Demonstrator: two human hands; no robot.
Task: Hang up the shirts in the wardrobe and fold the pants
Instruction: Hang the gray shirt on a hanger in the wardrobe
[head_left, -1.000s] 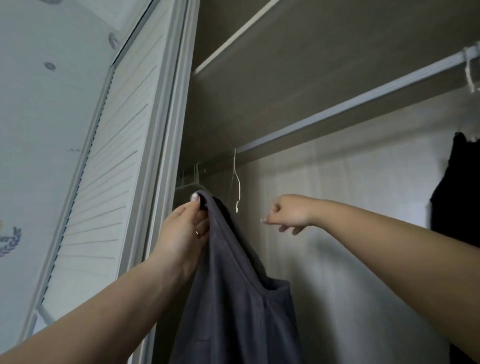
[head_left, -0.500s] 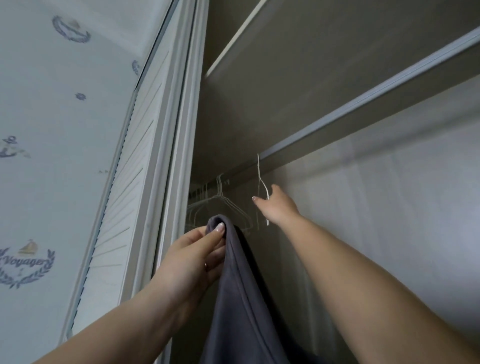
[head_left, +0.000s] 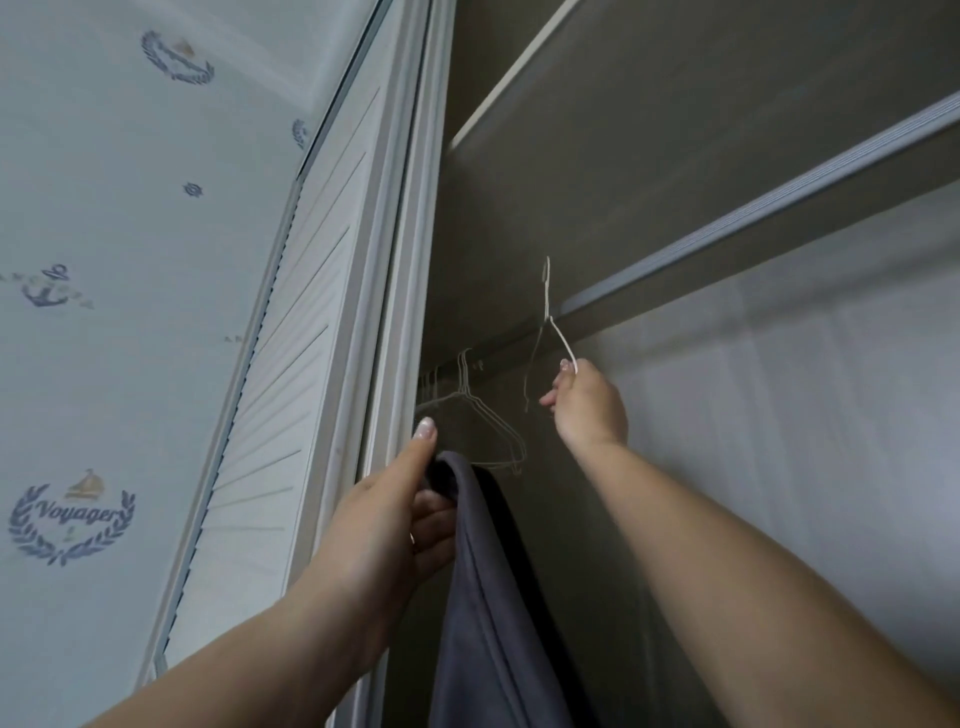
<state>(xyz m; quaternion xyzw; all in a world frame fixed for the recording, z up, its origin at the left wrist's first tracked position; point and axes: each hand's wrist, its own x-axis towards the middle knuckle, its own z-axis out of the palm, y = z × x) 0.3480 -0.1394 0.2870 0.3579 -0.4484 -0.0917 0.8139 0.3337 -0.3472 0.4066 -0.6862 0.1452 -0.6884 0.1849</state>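
Note:
My left hand (head_left: 400, 525) grips the top edge of a dark grey shirt (head_left: 493, 613), which hangs down out of the frame's bottom. My right hand (head_left: 589, 408) reaches up inside the wardrobe and pinches the arm of a thin white wire hanger (head_left: 548, 322). That hanger's hook stands up in front of the hanging rail (head_left: 769, 208). Several more white wire hangers (head_left: 483, 410) hang bunched at the rail's left end, just above the shirt.
A white louvred sliding door (head_left: 291, 374) and its frame stand left of the opening. A shelf (head_left: 675, 78) runs above the rail. The wardrobe's pale back wall (head_left: 805, 441) lies behind my right arm. Patterned wallpaper (head_left: 104, 312) covers the wall at far left.
My right hand rose from beside the single hanger and took hold of its arm. The view tilted further up and left; the dark garment at the right is out of view.

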